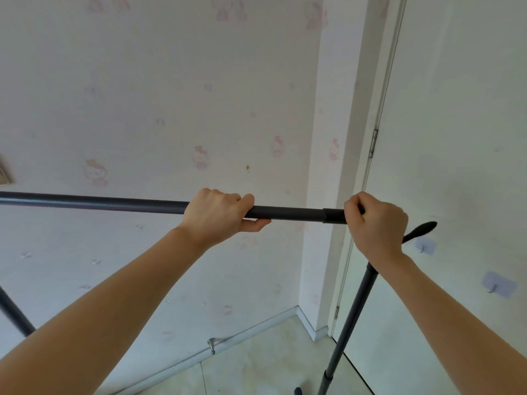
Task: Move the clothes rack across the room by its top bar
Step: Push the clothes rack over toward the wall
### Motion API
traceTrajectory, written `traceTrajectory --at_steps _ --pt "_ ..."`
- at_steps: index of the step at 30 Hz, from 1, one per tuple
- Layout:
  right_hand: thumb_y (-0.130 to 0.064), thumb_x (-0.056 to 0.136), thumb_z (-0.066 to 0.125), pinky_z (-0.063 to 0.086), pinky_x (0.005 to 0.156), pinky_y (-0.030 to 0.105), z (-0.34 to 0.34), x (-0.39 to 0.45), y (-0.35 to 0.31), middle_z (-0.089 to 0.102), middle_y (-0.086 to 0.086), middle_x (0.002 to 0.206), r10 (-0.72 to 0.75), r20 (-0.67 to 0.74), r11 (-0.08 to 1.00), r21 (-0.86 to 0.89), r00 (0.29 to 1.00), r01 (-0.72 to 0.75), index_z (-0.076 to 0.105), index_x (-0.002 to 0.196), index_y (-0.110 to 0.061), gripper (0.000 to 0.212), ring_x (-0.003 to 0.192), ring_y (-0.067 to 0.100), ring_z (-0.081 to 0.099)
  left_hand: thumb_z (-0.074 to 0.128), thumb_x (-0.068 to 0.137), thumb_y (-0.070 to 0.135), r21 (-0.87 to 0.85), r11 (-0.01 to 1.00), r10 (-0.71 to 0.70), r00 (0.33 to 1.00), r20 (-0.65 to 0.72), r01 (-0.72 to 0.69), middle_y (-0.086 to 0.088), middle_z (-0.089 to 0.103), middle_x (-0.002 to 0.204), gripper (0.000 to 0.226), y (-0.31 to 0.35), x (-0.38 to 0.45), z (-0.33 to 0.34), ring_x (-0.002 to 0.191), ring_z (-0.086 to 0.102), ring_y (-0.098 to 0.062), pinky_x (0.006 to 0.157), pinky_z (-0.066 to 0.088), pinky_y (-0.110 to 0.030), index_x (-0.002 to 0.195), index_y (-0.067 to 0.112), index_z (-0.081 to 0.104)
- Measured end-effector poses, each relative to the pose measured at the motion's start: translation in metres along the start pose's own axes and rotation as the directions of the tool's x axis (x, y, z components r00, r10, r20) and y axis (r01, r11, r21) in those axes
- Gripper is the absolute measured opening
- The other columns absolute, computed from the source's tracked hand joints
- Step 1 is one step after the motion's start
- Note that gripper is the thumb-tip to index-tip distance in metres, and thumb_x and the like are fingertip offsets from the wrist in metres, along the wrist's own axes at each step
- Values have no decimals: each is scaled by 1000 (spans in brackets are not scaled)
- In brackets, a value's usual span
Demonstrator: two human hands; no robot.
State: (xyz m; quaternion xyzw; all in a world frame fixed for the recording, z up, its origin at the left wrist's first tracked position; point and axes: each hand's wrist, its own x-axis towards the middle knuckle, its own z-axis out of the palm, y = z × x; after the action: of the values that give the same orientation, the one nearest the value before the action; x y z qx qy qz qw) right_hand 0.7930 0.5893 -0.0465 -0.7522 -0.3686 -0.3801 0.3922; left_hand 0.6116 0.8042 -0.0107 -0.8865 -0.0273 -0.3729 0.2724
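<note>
The clothes rack's dark grey top bar [114, 203] runs level across the view from the left edge to the right of centre. My left hand [216, 218] grips it from above near the middle, fingers wrapped over and thumb under. My right hand [376, 223] is closed around the bar's right end, past a black joint sleeve [332, 215]. The rack's right upright pole [353, 317] slants down to the floor below my right wrist. A black hook tip [422, 229] sticks out beyond my right hand. A piece of the left leg [14, 315] shows at the left edge.
A papered wall [171, 109] stands close behind the bar. A white door [456, 138] with a hinge [373, 143] is open at the right, with stick-on hooks [497, 283] on it. A doorstop [211, 344] sits at the baseboard. Pale floor tiles [256, 363] lie below.
</note>
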Motion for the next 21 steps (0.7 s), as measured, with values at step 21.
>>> traceTrajectory --at_steps 21 --pt "-18 87 43 20 42 26 206 104 39 25 0 38 -70 81 971 236 994 49 40 50 -9 38 35 20 21 50 88 55 228 967 -137 985 102 111 -2 36 35 55 -88 39 123 27 29 -22 40 21 -20 56 11 45"
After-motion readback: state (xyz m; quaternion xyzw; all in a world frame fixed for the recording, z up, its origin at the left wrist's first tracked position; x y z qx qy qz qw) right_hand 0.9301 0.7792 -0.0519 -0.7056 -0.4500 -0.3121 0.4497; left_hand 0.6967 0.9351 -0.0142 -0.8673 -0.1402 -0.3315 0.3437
